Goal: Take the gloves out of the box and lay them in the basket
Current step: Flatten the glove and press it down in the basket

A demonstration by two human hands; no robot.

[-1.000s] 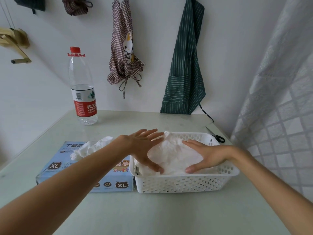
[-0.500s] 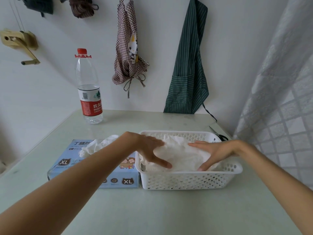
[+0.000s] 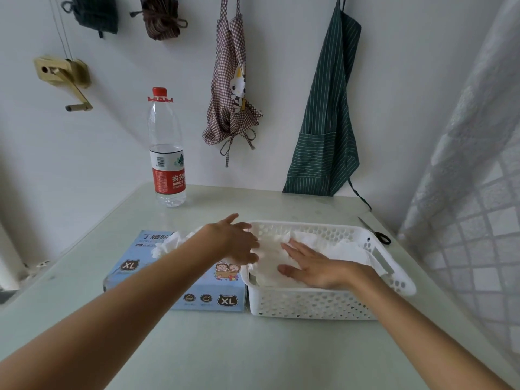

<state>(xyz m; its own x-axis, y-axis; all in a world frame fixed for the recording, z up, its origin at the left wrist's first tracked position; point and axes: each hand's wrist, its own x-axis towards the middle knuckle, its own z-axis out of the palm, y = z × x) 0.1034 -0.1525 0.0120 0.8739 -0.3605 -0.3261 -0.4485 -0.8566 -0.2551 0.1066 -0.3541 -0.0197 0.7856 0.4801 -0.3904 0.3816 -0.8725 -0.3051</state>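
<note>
Left hand [image 3: 239, 240] now at basket [image 3: 309, 302] edge.

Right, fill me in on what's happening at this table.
A person is moving white gloves from the blue glove box into the white basket. The right hand lies flat on the gloves in the basket. The left hand, fingers straight, is over the basket's left rim against the pile. More gloves stick out of the box.

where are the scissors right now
In the head view the scissors lie on the table at far right, just behind the basket's right end, near the curtain.
</note>
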